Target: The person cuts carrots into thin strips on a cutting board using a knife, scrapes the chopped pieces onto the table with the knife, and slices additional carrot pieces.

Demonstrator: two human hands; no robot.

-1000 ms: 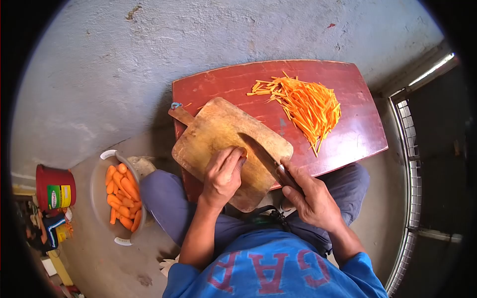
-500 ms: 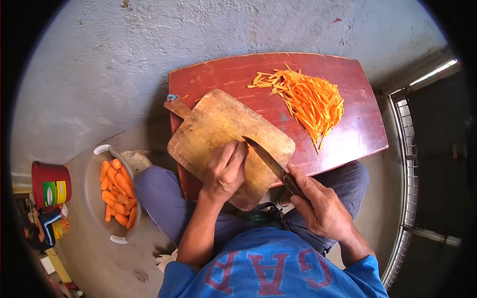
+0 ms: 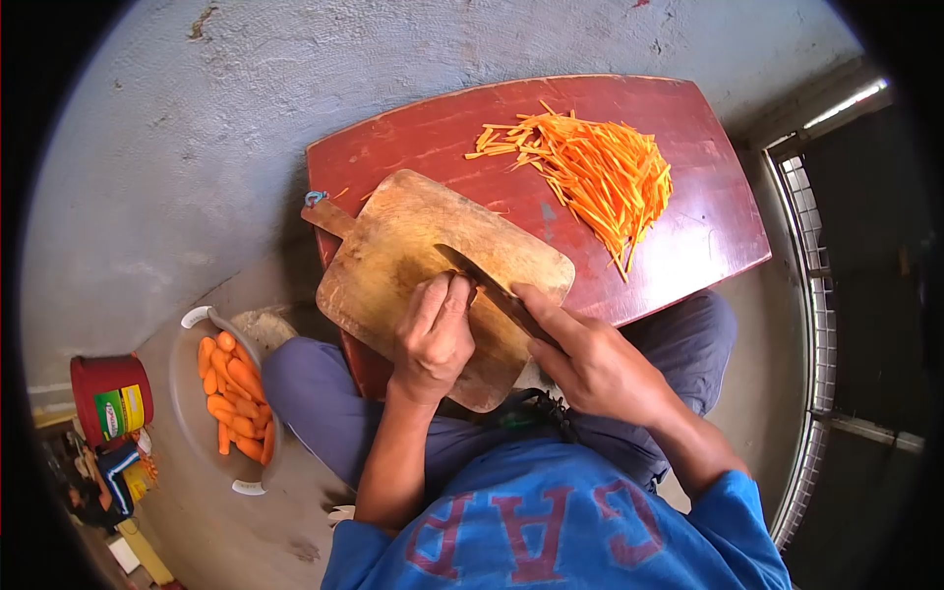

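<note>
"On the wooden cutting board (image 3: 393,236), where was the kitchen knife (image 3: 500,294)?"

"It slanted over the wood, just beside my left hand (image 3: 433,332), which was bunched together; what it pinched was hidden, so I could not tell. My right hand (image 3: 595,364) was closed around the near end."

"And the carrots?"

"Cut carrot strips (image 3: 610,182) lay heaped on the red table (image 3: 423,128); whole carrots (image 3: 236,388) were in a basin (image 3: 184,398) at my left."
</note>
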